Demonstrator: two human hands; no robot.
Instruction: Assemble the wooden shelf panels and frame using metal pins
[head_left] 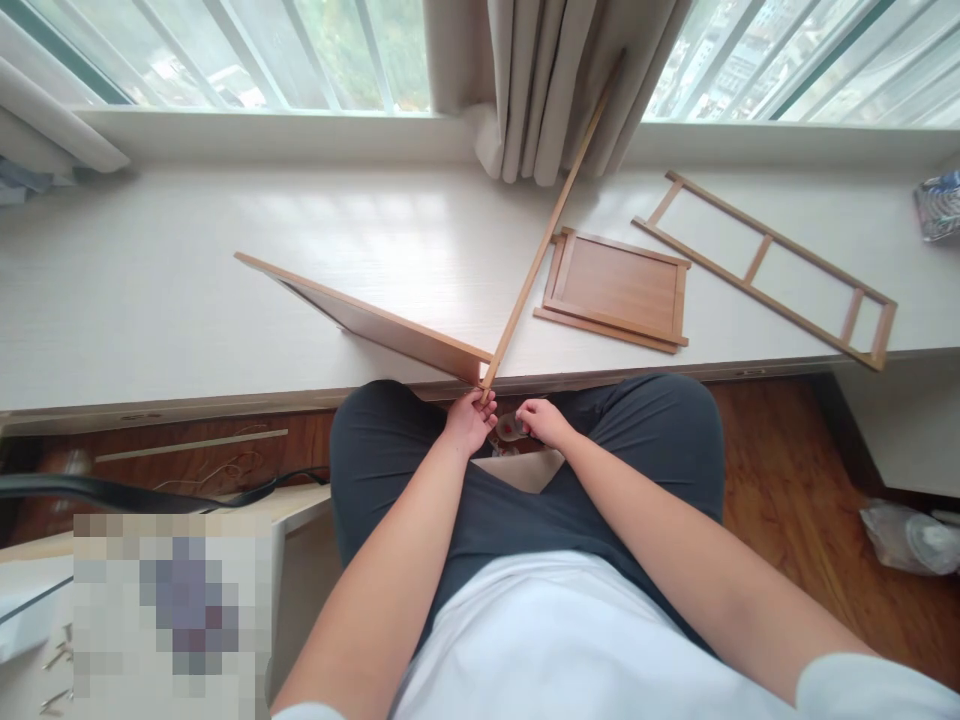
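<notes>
Assembly judged early.
Left hand clamps panel against rail; right hand pinches clear item; ladder frame, stacked panels unattached.

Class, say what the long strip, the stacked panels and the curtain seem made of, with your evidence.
Long strip: wood, probably, tan with a smooth matt finish.
Stacked panels: likely the same wood or veneer, faint grain, raised frame.
Curtain: cloth, pale grey, hanging in folds.

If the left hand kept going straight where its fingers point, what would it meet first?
The near corner of the tilted brown wooden panel, where the long thin wooden strip joins it; the left hand seems to touch it.
</notes>
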